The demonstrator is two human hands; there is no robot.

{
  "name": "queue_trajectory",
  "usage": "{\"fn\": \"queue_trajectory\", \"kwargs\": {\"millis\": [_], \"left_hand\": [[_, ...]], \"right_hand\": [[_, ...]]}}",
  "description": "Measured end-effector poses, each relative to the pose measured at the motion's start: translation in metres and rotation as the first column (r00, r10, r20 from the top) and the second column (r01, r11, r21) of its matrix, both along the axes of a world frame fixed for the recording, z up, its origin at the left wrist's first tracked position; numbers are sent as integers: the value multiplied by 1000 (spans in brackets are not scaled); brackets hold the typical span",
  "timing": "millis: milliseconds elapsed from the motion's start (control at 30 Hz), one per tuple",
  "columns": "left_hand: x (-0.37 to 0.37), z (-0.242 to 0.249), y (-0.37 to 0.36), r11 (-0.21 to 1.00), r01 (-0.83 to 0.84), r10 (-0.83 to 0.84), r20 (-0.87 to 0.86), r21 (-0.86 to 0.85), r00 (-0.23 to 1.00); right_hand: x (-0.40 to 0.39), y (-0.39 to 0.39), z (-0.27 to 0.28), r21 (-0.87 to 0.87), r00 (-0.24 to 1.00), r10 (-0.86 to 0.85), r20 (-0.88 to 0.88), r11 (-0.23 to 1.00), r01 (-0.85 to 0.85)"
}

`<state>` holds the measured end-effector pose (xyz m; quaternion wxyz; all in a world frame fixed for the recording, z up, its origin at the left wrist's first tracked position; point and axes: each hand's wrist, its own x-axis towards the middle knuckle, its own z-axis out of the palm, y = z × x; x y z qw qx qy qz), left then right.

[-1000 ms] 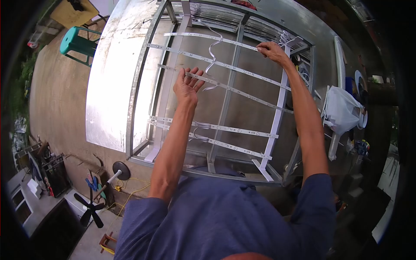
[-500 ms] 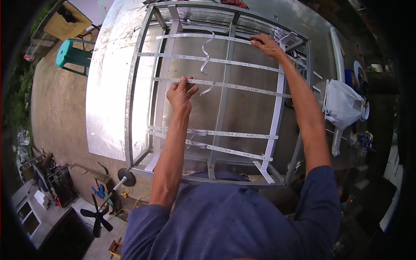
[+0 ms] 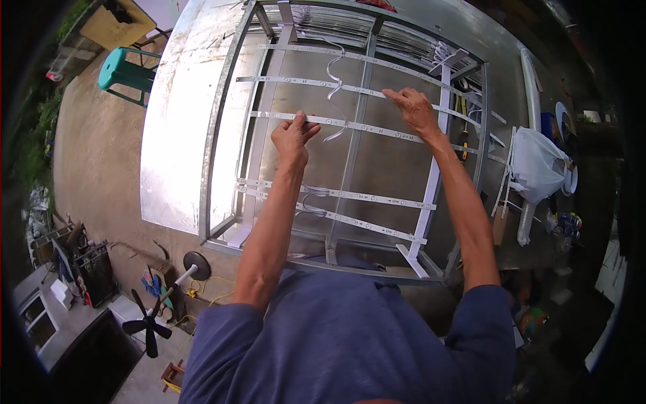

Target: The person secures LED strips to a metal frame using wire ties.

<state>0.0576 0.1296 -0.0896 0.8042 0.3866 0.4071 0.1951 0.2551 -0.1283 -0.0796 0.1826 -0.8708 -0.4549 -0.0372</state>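
Observation:
My left hand [image 3: 291,140] pinches the third LED strip [image 3: 377,129] near its left part, between thumb and fingers. My right hand [image 3: 416,113] is over the second LED strip [image 3: 289,80], its thumb and forefinger closed at the strip's edge. The farthest LED strip [image 3: 313,49] runs parallel beyond them. Curly white wires [image 3: 332,71] link these strips. Two nearer LED strips [image 3: 377,198] lie across the white crosspieces [image 3: 425,195] of a grey metal frame [image 3: 217,135]. Several strips' right ends pass over the right crosspiece.
A shiny metal sheet [image 3: 176,148] lies under the frame's left side. Yellow-handled tools [image 3: 464,135] and bundled wires [image 3: 447,54] sit at the right. A white plastic bag [image 3: 538,165], a green stool [image 3: 124,71] and a black-bladed fan [image 3: 149,326] stand around.
My right hand has moved from the farthest strip nearer to the second strip. My left hand stays on the third strip. The view has shifted slightly.

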Motion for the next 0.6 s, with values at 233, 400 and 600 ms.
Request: {"fn": "queue_trajectory", "kwargs": {"millis": [233, 400, 600], "left_hand": [[6, 0, -8, 999, -11, 11, -14, -30, 1000], [5, -4, -5, 999, -34, 34, -22, 3, 999], [2, -2, -2, 999, -52, 52, -12, 8, 999]], "right_hand": [[10, -23, 7, -22, 999, -33, -11, 999, 33], [13, -8, 3, 14, 999, -44, -15, 999, 44], [24, 6, 2, 42, 995, -34, -97, 998, 38]]}}
